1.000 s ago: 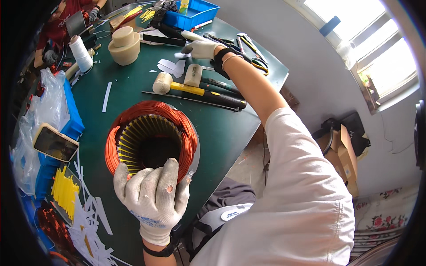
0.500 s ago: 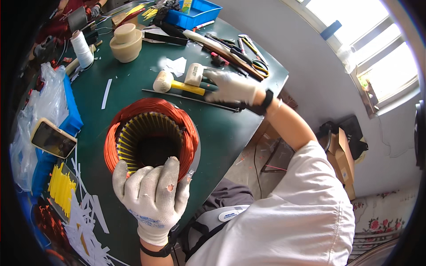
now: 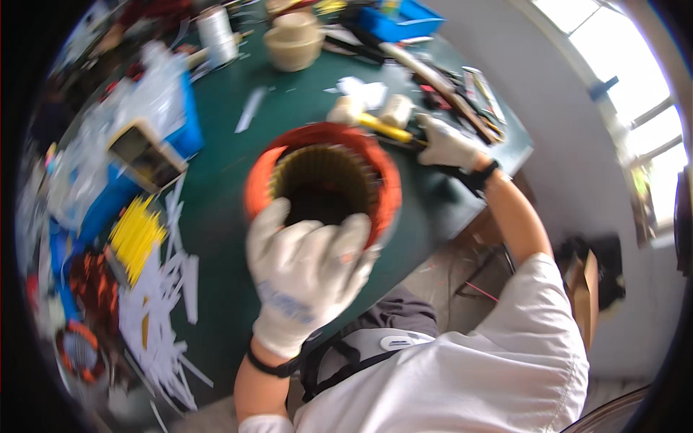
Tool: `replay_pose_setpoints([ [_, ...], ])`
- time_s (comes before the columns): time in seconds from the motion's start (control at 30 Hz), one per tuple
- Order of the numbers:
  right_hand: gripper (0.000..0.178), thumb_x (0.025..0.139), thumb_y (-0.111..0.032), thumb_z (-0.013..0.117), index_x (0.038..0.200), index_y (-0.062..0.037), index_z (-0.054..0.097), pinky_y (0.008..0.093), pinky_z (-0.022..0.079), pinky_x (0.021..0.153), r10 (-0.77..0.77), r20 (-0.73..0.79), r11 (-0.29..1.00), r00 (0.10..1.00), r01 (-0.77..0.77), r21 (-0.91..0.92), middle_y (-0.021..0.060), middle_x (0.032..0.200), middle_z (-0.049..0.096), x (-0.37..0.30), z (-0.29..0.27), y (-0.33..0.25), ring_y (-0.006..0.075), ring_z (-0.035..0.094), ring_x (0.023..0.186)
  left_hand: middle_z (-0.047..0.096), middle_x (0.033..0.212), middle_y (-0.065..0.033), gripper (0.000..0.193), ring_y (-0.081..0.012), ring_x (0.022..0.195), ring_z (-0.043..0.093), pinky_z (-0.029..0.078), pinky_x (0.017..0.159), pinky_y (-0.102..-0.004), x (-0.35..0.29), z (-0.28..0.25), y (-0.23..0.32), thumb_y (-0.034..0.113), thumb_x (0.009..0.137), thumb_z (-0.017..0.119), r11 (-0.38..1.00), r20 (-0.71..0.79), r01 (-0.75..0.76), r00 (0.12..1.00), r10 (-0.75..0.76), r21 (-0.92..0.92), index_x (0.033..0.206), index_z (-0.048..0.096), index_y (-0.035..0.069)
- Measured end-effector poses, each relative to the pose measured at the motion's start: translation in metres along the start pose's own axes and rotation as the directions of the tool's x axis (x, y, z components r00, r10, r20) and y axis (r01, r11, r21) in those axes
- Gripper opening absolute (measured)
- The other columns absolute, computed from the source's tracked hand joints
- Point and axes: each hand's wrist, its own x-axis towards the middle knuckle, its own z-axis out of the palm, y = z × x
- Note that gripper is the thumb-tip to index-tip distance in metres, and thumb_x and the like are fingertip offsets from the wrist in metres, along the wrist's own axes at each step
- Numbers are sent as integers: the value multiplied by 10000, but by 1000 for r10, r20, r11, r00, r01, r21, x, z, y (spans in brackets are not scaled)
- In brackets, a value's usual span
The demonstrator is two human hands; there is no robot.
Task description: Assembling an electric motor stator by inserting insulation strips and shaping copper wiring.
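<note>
A motor stator (image 3: 385, 169), wound with red-orange copper wire around a slotted core, stands on the green table before me. My left hand (image 3: 303, 267), in a white knit glove, is closed over its near rim, fingertips reaching to the bore. At the right, my gloved right hand (image 3: 451, 143) is at the handle ends of two mallets, thumb and fingers apart with a dark handle between them. One mallet has a yellow handle (image 3: 388, 128) and a pale head; the other's white head (image 3: 396, 111) lies beside it. Blur hides whether the right fingers touch a handle.
Left of the stator lie white paper strips (image 3: 155, 325), yellow strips (image 3: 137, 238), a phone (image 3: 146, 155) and a blue bin with clear plastic (image 3: 184, 108). Farther back are a thread cone (image 3: 216, 36), cream bowls (image 3: 294, 42), hand tools (image 3: 484, 97) and a blue tray (image 3: 408, 25).
The view has shifted, so the table appears farther right and higher. My right hand has come down to the mallet handles' ends. My left hand stays on the stator.
</note>
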Motion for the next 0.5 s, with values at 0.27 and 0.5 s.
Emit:
replay_pose_setpoints([
  [0.27, 766, 687, -133, 707, 1406, -67, 450, 393, 532, 817, 40, -214, 992, 976, -13, 125, 225, 986, 665, -2, 23, 15, 339, 679, 897, 610, 799, 18, 327, -183, 780, 587, 419, 1021, -502, -8, 2, -5, 284, 799, 761, 996, -52, 26, 998, -30, -87, 1086, 691, 143],
  [0.5, 641, 721, -111, 654, 1340, -29, 508, 389, 518, 849, 287, -300, 958, 910, -279, 70, 237, 1012, 680, 14, 19, 45, 353, 681, 955, 670, 979, -50, 349, -200, 890, 633, 417, 1027, -500, 1, -20, -20, 280, 798, 758, 959, -164, -58, 986, 12, -278, 1091, 678, 110],
])
